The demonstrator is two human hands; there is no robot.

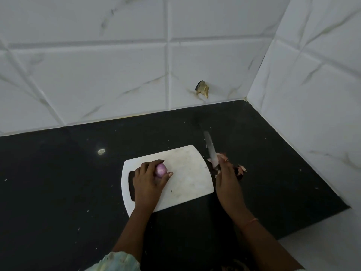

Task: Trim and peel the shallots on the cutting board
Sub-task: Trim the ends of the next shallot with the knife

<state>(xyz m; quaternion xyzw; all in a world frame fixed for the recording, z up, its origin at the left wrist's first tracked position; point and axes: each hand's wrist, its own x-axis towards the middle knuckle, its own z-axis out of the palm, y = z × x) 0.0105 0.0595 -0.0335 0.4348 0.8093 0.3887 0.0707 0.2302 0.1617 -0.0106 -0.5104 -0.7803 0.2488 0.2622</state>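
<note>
Both hands work: left [149, 178] cups a smooth purple shallot [161, 170] on white board [187, 177], right [227, 182] grips steel knife [211, 149].

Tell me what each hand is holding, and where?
Left hand grips the shallot round its sides, on the board. Right hand holds the knife by its handle.

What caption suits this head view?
Left hand holds a peeled shallot on the cutting board; right hand holds the knife.
</note>
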